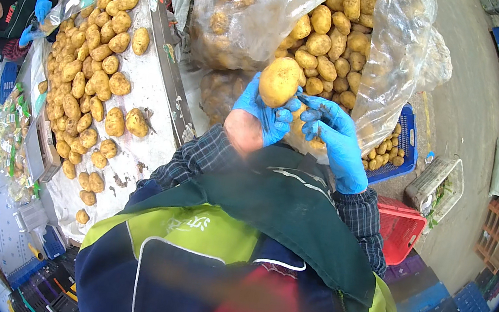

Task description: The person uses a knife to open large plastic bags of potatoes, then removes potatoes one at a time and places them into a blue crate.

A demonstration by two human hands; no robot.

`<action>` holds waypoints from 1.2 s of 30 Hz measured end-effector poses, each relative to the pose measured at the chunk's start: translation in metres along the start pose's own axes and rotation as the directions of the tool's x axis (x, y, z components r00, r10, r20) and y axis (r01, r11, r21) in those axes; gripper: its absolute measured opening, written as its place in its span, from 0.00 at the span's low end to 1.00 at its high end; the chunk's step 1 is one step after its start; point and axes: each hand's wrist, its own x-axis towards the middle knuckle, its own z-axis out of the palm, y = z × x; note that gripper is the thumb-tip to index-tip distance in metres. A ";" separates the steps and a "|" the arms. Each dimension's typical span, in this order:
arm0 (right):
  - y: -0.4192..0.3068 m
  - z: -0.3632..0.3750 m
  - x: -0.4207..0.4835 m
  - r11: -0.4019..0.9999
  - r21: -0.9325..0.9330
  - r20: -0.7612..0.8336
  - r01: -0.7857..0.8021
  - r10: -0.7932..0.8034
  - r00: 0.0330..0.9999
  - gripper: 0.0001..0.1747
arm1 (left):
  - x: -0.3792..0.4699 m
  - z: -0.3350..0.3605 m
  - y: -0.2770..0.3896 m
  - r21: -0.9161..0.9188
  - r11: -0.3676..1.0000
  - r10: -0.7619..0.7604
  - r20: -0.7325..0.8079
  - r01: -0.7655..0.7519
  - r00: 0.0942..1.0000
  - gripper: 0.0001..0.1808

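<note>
Both my hands wear blue gloves, smudged with dirt at the fingers. My left hand (262, 114) holds a large potato (279, 82) in front of my chest. Close beside it, my right hand (336, 134) has its fingers bent, with the thumb and fingertips near the potato; whether it grips anything is unclear. Just beyond my hands, an open clear plastic bag (395, 57) shows many potatoes inside. Another filled plastic bag (237, 20) stands to its left. A heap of potatoes (81, 79) lies on a white cloth (131, 182) over the table at the left.
A metal rail (167, 58) edges the table. A co-worker's gloved hands (39, 16) hold a plastic bag at the far left. On the right stand a blue crate (406, 144) of small potatoes, a red crate (399, 230) and a whitish crate (438, 192) with greens.
</note>
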 end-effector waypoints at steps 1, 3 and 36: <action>-0.001 -0.002 0.001 1.000 -0.017 -0.015 -0.016 0.015 1.000 0.23 | -0.002 0.002 0.002 0.060 0.996 0.073 -0.053 -0.069 0.996 0.34; -0.001 -0.005 0.002 0.998 -0.047 -0.044 -0.050 0.048 0.998 0.22 | -0.006 0.005 0.004 0.189 0.962 0.227 -0.149 -0.197 0.962 0.36; -0.012 0.004 0.018 0.988 -0.005 -0.052 0.152 -0.152 0.987 0.27 | 0.014 0.009 -0.012 0.872 0.463 0.431 -0.064 -0.160 0.900 0.21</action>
